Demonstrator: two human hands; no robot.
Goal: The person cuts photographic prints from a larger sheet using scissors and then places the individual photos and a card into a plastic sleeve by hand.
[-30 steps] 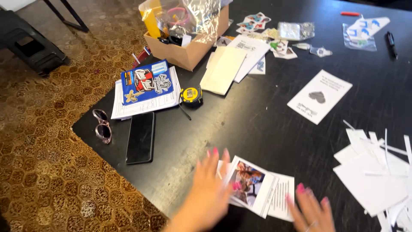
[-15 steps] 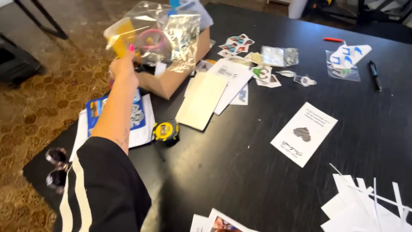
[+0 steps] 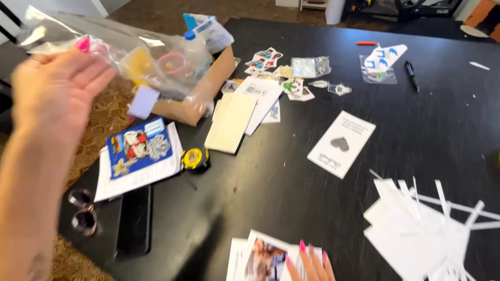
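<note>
My left hand is raised at the left edge of the view, with its thumb and fingers on a clear plastic bag that holds yellow, pink and white bits. The bag hangs just above an open cardboard box at the table's far-left corner. At the bottom edge, only the fingertips of my right hand show, with pink nails. They lie flat on a small stack of photo prints.
On the black table lie a yellow tape measure, a blue booklet, a dark phone, sunglasses, a beige notepad, a white card, cut paper strips, sticker sheets and a black pen.
My left hand left the photo prints, reached to the cardboard box and lifted the plastic bag up and to the left. My right hand stays low by the prints.
</note>
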